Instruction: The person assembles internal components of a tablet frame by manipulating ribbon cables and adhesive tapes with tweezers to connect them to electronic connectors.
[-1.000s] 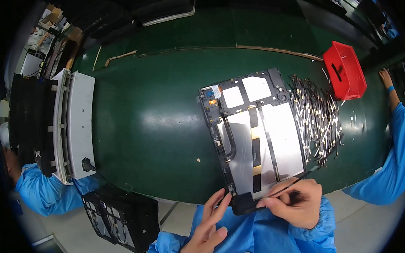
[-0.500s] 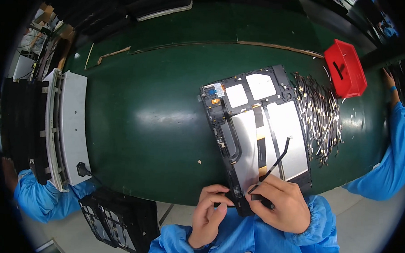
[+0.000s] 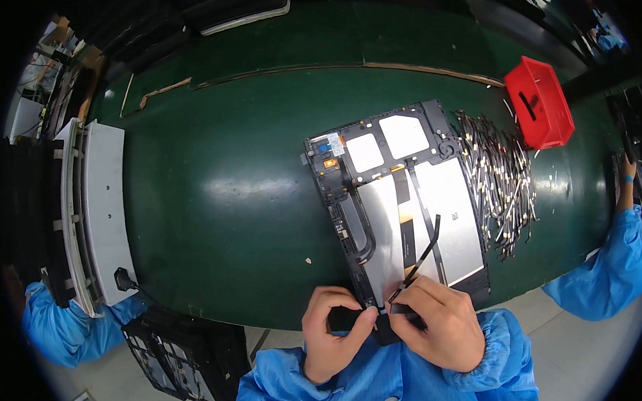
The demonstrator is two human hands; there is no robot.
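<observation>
A flat electronic device (image 3: 457,239) with a black frame, silver panels and white pads lies open on the table, its near end by my body. My right hand (image 3: 439,324) is closed on a thin black cable (image 3: 426,254), pinched near its lower end. The cable's bent tip points up over the silver panels. At the device's near left corner, my left hand (image 3: 331,337) has its thumb and forefinger drawn together against the frame edge. Whatever lies between those fingertips is too small to make out.
Right of the device lies a heap of short black cables (image 3: 504,187) with light ends. A red bin (image 3: 541,102) stands beyond it. White panels (image 3: 104,212) and a black plug (image 3: 124,280) are at left. Below them rest similar devices (image 3: 185,352). A co-worker's blue sleeve (image 3: 605,267) is at right.
My left thumb and forefinger have closed together at the device's corner; before, the fingers were apart. My right hand still holds the cable, tilted slightly differently. The view has shifted a little.
</observation>
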